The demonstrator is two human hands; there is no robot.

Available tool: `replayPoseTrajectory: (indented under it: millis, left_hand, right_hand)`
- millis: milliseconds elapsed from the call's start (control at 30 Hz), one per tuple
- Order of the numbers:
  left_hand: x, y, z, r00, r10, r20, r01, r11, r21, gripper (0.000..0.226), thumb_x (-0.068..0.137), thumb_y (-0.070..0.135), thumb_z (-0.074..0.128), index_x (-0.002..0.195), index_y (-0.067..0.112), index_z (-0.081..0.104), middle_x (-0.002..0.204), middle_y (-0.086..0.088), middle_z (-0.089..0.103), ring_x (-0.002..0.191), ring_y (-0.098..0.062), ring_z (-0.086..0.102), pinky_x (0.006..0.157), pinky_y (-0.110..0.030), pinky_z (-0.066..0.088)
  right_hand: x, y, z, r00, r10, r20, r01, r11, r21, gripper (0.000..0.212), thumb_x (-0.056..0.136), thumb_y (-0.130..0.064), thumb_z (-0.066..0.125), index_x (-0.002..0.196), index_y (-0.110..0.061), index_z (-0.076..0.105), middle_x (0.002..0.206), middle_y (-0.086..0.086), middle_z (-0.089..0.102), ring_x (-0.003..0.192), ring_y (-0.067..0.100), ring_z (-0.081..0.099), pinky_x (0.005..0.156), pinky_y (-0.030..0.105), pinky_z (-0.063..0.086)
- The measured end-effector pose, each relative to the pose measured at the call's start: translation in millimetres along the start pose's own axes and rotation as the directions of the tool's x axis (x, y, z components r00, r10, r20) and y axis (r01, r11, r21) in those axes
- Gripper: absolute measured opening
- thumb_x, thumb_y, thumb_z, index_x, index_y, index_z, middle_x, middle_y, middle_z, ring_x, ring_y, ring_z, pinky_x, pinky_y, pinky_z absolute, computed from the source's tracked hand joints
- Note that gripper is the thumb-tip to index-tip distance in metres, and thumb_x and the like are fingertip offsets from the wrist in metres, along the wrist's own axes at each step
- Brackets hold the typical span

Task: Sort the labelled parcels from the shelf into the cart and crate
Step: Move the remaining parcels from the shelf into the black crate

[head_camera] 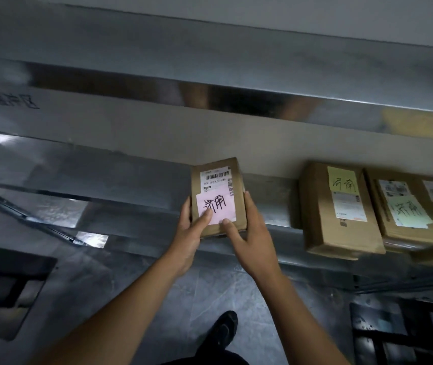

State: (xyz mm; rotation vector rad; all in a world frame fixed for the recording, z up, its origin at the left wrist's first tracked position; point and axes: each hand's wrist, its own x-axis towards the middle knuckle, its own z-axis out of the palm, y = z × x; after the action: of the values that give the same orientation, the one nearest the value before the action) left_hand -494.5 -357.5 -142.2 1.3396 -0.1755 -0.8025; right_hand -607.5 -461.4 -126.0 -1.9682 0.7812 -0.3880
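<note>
A small flat cardboard parcel [218, 196], rectangular with softly creased brown faces, is held in both hands in front of the metal shelf's [131, 185] front edge; whether its lower edge touches the shelf cannot be told. The left hand [187, 233] is wrapped round the parcel's left side, with the thumb laid across a pink paper note [216, 206] marked with handwritten characters. The right hand [252, 238] is clasped round the right side, its thumb pressed on the note's lower corner. A white printed barcode label [215, 179] is stuck above the note. The shelf is made of dull, reflective sheet steel. Well to the right, a larger cardboard box [339, 214] bearing a yellow note [343, 180] is seen lying on the shelf, just beside another box [404, 214] with a pale green note [408, 210]. Below, a grey mottled floor [183, 299] and a black shoe [222, 330] are visible.
</note>
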Motion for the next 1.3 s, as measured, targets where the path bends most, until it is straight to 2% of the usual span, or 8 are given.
replayPoseTrajectory:
  millis: [133, 267, 433, 533, 700, 833, 1033, 1300]
  left_hand:
    - [-39.0, 18.4, -58.5, 0.995, 0.075, -0.059, -0.072, 0.996, 0.051, 0.068, 0.094, 0.026, 0.068, 0.152, 0.039, 0.036, 0.129, 0.012, 0.071, 0.120, -0.009, 0.067, 0.104, -0.035, 0.051]
    - [-88.6, 34.5, -118.5, 0.980, 0.139, -0.142, -0.131, 0.989, 0.065, 0.071, 0.091, 0.035, 0.070, 0.151, 0.046, 0.036, 0.130, 0.015, 0.070, 0.123, -0.006, 0.064, 0.105, -0.034, 0.048]
    - [-147.8, 48.0, -187.2, 0.931, 0.190, -0.311, -0.204, 0.979, -0.013, 0.056, 0.101, 0.027, 0.061, 0.145, 0.051, 0.036, 0.124, 0.025, 0.070, 0.117, 0.005, 0.063, 0.089, -0.014, 0.050]
    - [-178.9, 53.9, -228.2, 0.894, 0.200, -0.400, -0.236, 0.971, -0.041, 0.061, 0.102, 0.024, 0.062, 0.152, 0.045, 0.034, 0.125, 0.024, 0.070, 0.115, 0.005, 0.064, 0.084, -0.010, 0.051]
    - [-233.8, 59.9, -298.9, 0.809, 0.216, -0.546, -0.281, 0.959, -0.038, 0.061, 0.099, 0.025, 0.066, 0.150, 0.045, 0.038, 0.126, 0.020, 0.070, 0.116, -0.004, 0.067, 0.098, -0.030, 0.054]
    - [-273.5, 72.3, -346.3, 0.702, 0.178, -0.690, -0.333, 0.938, -0.097, 0.044, 0.100, 0.030, 0.064, 0.136, 0.046, 0.044, 0.127, 0.009, 0.068, 0.102, -0.005, 0.073, 0.078, -0.023, 0.060]
    - [-309.0, 84.8, -403.4, 0.531, 0.127, -0.838, -0.372, 0.923, -0.095, 0.039, 0.098, 0.034, 0.067, 0.126, 0.045, 0.042, 0.126, -0.001, 0.067, 0.095, -0.012, 0.076, 0.087, -0.044, 0.063]
    - [-333.1, 95.0, -453.1, 0.353, 0.090, -0.931, -0.445, 0.892, -0.083, 0.044, 0.102, 0.028, 0.063, 0.137, 0.037, 0.039, 0.118, 0.009, 0.066, 0.091, -0.005, 0.075, 0.070, -0.029, 0.062]
  right_hand:
    - [-20.7, -34.4, 42.8, 0.997, -0.058, 0.040, 0.054, 0.993, 0.106, 0.074, 0.097, -0.043, 0.066, 0.159, -0.047, 0.025, 0.140, -0.021, 0.048, 0.129, -0.001, 0.049, 0.109, 0.038, 0.049]
    - [-42.4, -75.8, 90.5, 0.989, -0.103, 0.109, 0.091, 0.989, 0.113, 0.073, 0.091, -0.060, 0.060, 0.155, -0.056, 0.024, 0.137, -0.017, 0.046, 0.128, 0.004, 0.051, 0.109, 0.044, 0.048]
    - [-72.6, -125.7, 153.3, 0.953, -0.211, 0.219, 0.193, 0.976, 0.099, 0.065, 0.091, -0.062, 0.058, 0.143, -0.073, 0.020, 0.137, -0.021, 0.045, 0.130, 0.005, 0.050, 0.109, 0.046, 0.049]
    - [-96.3, -152.4, 190.4, 0.921, -0.257, 0.291, 0.236, 0.966, 0.108, 0.068, 0.091, -0.061, 0.057, 0.151, -0.061, 0.025, 0.140, -0.018, 0.045, 0.131, 0.004, 0.049, 0.109, 0.045, 0.049]
    - [-133.2, -197.2, 251.8, 0.844, -0.358, 0.399, 0.328, 0.934, 0.143, 0.073, 0.092, -0.050, 0.056, 0.159, -0.037, 0.031, 0.143, -0.013, 0.048, 0.128, -0.011, 0.043, 0.105, 0.020, 0.041]
    - [-162.7, -229.6, 299.0, 0.764, -0.403, 0.505, 0.356, 0.915, 0.193, 0.075, 0.090, -0.051, 0.057, 0.158, -0.038, 0.031, 0.138, -0.012, 0.048, 0.121, -0.016, 0.045, 0.088, 0.002, 0.041]
    - [-193.1, -270.7, 353.1, 0.633, -0.470, 0.615, 0.370, 0.882, 0.293, 0.060, 0.089, -0.047, 0.063, 0.143, -0.058, 0.038, 0.140, -0.006, 0.052, 0.121, 0.002, 0.059, 0.091, 0.027, 0.058]
    - [-193.8, -320.0, 437.6, 0.495, -0.500, 0.711, 0.414, 0.855, 0.313, 0.070, 0.087, -0.065, 0.060, 0.150, -0.057, 0.032, 0.146, -0.009, 0.047, 0.125, 0.005, 0.058, 0.098, 0.041, 0.058]
